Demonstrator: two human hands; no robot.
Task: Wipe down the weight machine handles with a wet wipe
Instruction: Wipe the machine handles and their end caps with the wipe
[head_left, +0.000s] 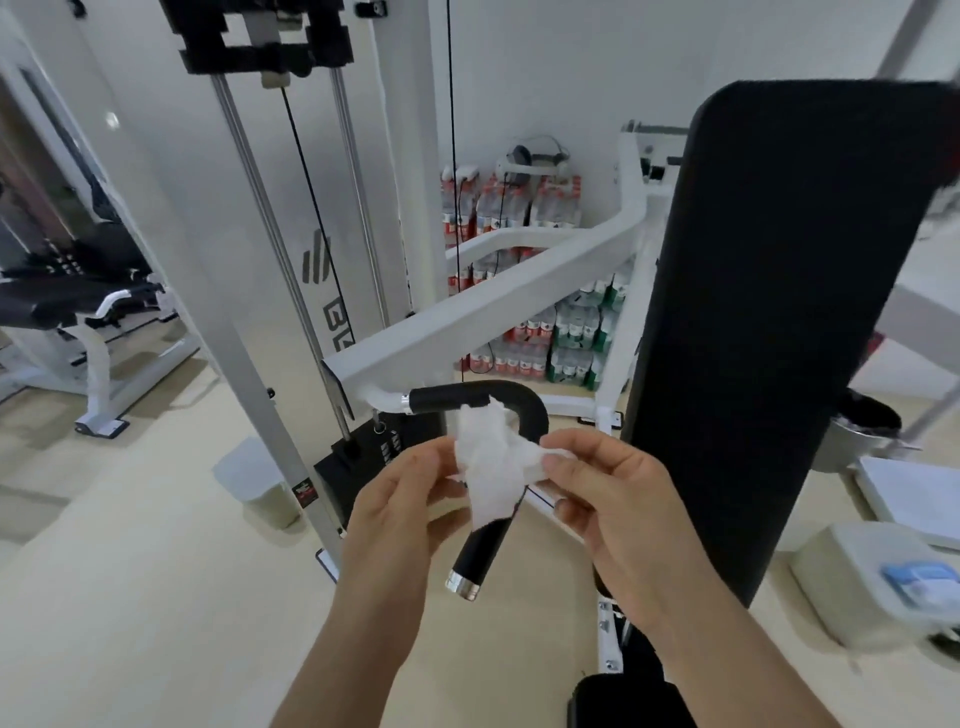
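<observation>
Left hand (400, 499), at 7 o'clock of frame centre: fingers curled, thumb and fingertips pinching the left edge of the wet wipe (493, 462). Right hand (618, 499), at 5 o'clock: fingers curled, pinching the right edge of the same wipe. Wipe white, crumpled, held between both hands directly in front of the bend of the black handle (480, 551); contact with the handle not determinable. Handle curved, running from the white machine arm (467, 317) at 12 o'clock down to a chrome end cap (462, 584) at 6 o'clock of the wipe. Black back pad (779, 312) at 3 o'clock. On the white panel (317, 260) at 10 o'clock: slanted-bar logo, vertical lettering starting with "B", remainder hidden. Blue label on the box (841, 587) at 4 o'clock: blurred, unreadable.
</observation>
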